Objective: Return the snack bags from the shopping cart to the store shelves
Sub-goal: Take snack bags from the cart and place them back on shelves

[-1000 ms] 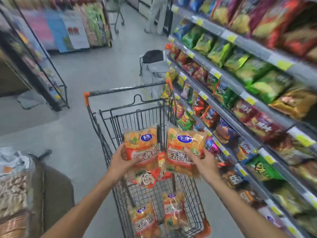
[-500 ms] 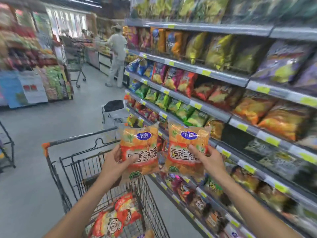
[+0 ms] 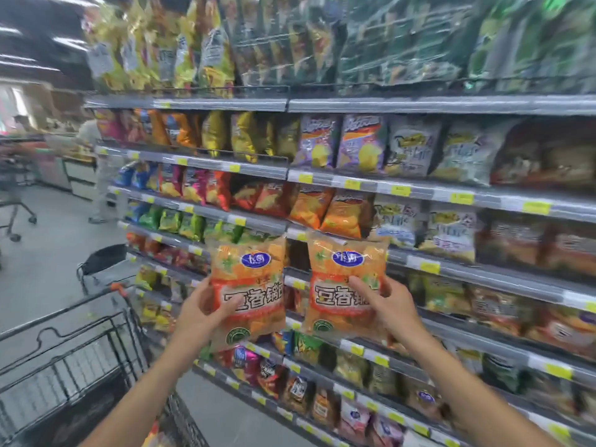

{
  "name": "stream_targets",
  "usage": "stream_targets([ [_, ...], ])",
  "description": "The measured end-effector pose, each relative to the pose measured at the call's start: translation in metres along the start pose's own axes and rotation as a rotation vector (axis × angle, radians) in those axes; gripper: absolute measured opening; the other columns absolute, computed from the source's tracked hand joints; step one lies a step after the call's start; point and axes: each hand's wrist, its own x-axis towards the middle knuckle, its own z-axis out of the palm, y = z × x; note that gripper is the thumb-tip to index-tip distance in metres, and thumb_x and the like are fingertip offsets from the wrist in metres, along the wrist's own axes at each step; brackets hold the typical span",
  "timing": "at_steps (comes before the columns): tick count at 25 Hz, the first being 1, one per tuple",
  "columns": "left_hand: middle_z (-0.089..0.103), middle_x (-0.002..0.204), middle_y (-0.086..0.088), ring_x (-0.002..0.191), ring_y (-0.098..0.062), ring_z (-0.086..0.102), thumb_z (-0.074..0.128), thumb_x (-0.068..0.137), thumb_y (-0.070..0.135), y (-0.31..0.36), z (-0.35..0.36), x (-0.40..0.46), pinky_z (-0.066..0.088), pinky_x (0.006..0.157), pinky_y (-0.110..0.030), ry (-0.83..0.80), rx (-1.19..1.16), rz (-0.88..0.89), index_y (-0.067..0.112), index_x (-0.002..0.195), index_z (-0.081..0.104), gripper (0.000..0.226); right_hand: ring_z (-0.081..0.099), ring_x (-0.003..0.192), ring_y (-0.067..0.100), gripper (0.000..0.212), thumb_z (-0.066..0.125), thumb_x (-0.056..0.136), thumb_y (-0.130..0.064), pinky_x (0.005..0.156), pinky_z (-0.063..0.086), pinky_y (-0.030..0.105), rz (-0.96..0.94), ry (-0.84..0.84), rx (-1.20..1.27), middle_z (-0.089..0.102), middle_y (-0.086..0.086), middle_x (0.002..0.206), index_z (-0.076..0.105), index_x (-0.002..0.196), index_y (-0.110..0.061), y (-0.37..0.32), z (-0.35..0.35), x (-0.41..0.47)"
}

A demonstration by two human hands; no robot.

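Observation:
I hold two matching orange snack bags upright in front of the store shelves (image 3: 451, 195). My left hand (image 3: 201, 312) grips the left orange bag (image 3: 248, 285) by its lower left edge. My right hand (image 3: 390, 304) grips the right orange bag (image 3: 346, 279) at its right side, thumb across the front. Both bags hang in the air before the middle shelf rows, apart from the shelf fronts. The shopping cart (image 3: 64, 366) stands at the lower left, its handle near my left forearm. A bit of an orange bag shows in its basket bottom.
Shelves packed with chip and snack bags fill the right side from top to floor, with yellow price tags on the rails. A person (image 3: 103, 175) stands far down the aisle at the left. A black basket on a stand (image 3: 103, 259) sits beside the shelves.
My view has swung up and right toward the shelves. Both hands have lifted the two orange bags higher and closer to the shelf fronts. The cart has dropped to the lower left.

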Motion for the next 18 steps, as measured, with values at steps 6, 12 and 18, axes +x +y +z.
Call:
stream_targets([
  [6, 0.061, 0.110, 0.033, 0.099, 0.009, 0.060, 0.075, 0.086, 0.019, 0.034, 0.163, 0.004, 0.044, 0.094, -0.013, -0.216, -0.085, 0.052, 0.025, 0.133, 0.049, 0.054, 0.073, 0.080, -0.004, 0.048, 0.076, 0.071, -0.062, 0.073, 0.053, 0.023, 0.027, 0.246, -0.061, 0.079, -0.019, 0.090, 0.075, 0.104, -0.027, 0.021, -0.159, -0.039],
  [12, 0.066, 0.087, 0.045, 0.086, 0.022, 0.062, 0.074, 0.084, 0.019, 0.041, 0.283, 0.025, 0.050, 0.076, -0.009, -0.451, -0.111, 0.068, 0.043, 0.107, 0.051, 0.041, 0.074, 0.092, 0.006, 0.051, 0.076, 0.071, -0.069, 0.086, 0.057, 0.034, 0.075, 0.432, -0.135, 0.079, -0.018, 0.095, 0.074, 0.105, -0.031, 0.039, -0.260, -0.062],
  [18, 0.048, 0.119, 0.028, 0.116, -0.003, 0.048, 0.076, 0.083, 0.033, 0.034, 0.379, 0.063, 0.041, 0.102, -0.026, -0.622, -0.177, 0.087, 0.036, 0.137, 0.040, 0.065, 0.075, 0.084, 0.004, 0.057, 0.075, 0.067, -0.067, 0.083, 0.060, 0.033, 0.125, 0.584, -0.206, 0.080, -0.014, 0.089, 0.073, 0.106, -0.026, 0.059, -0.312, -0.055],
])
